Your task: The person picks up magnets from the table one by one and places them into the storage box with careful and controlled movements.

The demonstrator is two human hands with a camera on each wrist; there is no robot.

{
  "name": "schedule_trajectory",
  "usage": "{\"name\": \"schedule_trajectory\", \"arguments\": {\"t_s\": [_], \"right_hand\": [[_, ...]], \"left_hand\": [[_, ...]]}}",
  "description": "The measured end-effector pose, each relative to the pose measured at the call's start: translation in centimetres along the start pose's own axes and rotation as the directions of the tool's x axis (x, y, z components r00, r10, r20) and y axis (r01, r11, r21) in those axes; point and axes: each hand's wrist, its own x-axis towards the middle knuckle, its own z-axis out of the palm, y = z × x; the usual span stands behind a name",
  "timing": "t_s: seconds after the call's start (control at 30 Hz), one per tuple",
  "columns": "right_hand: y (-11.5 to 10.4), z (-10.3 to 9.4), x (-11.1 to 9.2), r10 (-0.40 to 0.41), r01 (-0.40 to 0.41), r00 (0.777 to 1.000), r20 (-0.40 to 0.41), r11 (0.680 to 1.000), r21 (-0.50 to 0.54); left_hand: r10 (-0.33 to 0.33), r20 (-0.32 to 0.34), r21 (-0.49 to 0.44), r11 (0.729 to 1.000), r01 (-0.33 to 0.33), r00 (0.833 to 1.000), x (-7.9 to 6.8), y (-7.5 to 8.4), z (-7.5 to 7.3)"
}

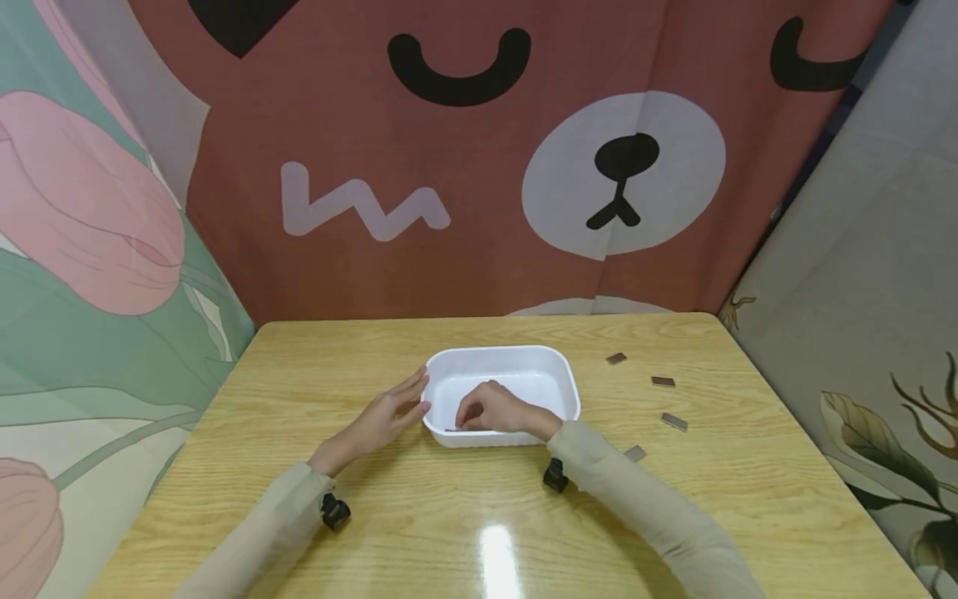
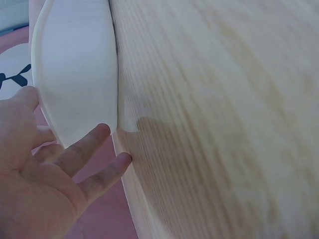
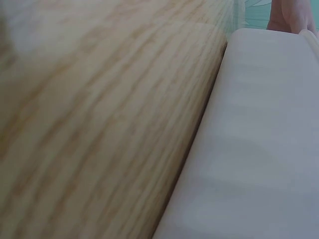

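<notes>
A white plastic tray (image 1: 554, 378) with rounded corners sits on the wooden table. My left hand (image 1: 385, 423) is at its left end, thumb and fingers spread around the rim and side. In the left wrist view the fingers of that hand (image 2: 55, 172) are extended along the tray's outer wall (image 2: 77, 64). Inside the tray, near the front wall, my right hand (image 1: 494, 409) points its bent fingers down and pinches a small, thin dark piece (image 1: 451, 430), mostly hidden by the fingertips. The right wrist view has the tray's front wall (image 3: 244, 139), with the right hand itself out of sight.
Several small flat rectangular pieces lie spaced out right of the tray: one at the back (image 1: 616, 358), a dark one (image 1: 663, 382), a greyish one (image 1: 674, 422), and another (image 1: 634, 453) beside the right sleeve. Printed curtains (image 1: 479, 274) hang behind and beside the table (image 1: 419, 532).
</notes>
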Motion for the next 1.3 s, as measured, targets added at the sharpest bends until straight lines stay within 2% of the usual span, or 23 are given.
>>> {"name": "schedule_trajectory", "arguments": {"t_s": [1.3], "right_hand": [[-0.72, -0.54, -0.21, -0.016, 0.016, 1.0, -0.014, 1.0, -0.027]], "left_hand": [[-0.012, 0.0, 0.001, 1.0, 0.012, 1.0, 0.02, 0.22, -0.13]]}}
